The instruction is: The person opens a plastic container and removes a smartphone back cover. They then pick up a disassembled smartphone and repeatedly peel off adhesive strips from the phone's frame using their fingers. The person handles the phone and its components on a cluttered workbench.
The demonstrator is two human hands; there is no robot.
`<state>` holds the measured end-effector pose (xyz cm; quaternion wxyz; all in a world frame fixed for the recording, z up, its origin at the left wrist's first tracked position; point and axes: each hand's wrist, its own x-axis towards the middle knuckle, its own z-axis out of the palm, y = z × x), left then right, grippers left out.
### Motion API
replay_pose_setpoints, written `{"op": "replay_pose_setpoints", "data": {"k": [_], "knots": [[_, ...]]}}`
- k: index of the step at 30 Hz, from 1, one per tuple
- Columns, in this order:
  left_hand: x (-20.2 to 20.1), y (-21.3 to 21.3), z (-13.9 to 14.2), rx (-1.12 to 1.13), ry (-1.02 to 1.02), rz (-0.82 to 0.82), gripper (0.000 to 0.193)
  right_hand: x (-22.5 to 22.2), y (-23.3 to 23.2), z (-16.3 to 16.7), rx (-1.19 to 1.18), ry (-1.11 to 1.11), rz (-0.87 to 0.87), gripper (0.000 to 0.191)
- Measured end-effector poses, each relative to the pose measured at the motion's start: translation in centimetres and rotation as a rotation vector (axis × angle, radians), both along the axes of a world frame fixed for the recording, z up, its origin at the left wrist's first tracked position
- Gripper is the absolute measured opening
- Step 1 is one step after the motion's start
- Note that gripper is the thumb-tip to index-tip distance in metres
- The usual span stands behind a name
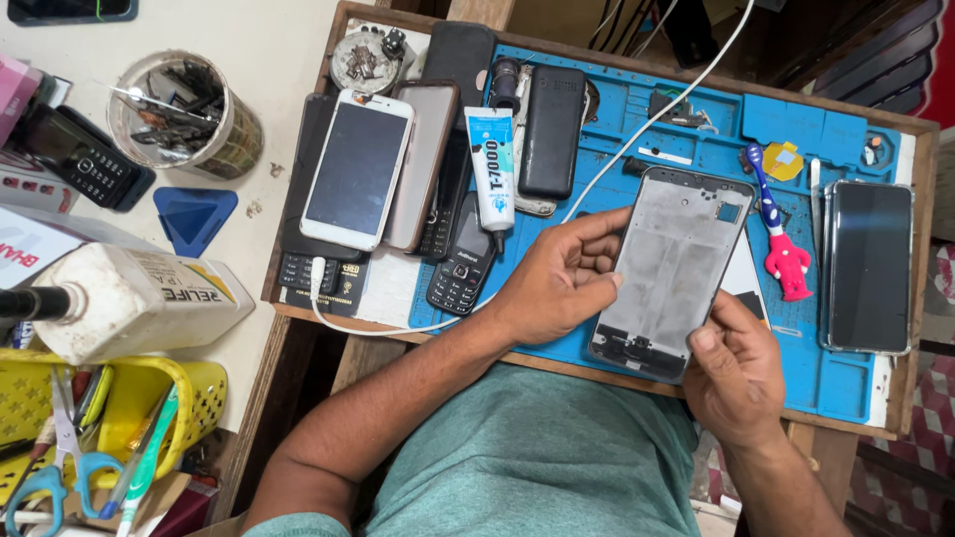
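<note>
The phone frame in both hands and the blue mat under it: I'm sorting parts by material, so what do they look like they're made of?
Phone frame: seemingly metal, with a dull grey, smudged matte plate and a darker rim that may be plastic. The left hand and right hand grip its edges. Blue mat: probably silicone or rubber, matte, with moulded compartments.

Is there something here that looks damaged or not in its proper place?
Yes. The phone frame held by both hands, left hand and right hand, has no screen; its bare grey inside shows. Several phones lie overlapping in a loose pile.
</note>
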<state>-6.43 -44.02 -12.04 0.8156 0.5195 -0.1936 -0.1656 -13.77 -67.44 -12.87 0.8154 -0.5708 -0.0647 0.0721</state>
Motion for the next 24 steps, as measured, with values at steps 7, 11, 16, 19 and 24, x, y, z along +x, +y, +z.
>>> {"op": "replay_pose_setpoints", "data": {"k": [7,11,16,19,24], "knots": [[-0.2,-0.2,0.5,0.062,0.047,0.039,0.048,0.1,1.2,1.3,0.028,0.084,0.066,0.055],[-0.6,-0.4,0.2,0.022,0.187,0.046,0.032,-0.2,-0.7,2.4,-0.349,-0.069,0.139,0.048],[-0.5,0.2,-0.4,-0.119,0.534,0.092,0.045,-0.8,-6.9,5.1,-1.175,-0.436,-0.346,0.014],[-0.7,0.4,-0.7,-0.611,0.516,-0.280,0.058,-1.3,-8.7,6.0,-1.497,-0.478,-0.419,0.015],[-1.5,-0.4,-0.9,-0.849,0.625,-0.512,0.109,-1.7,-9.2,4.4,-1.795,-0.653,-0.294,0.027]]}}
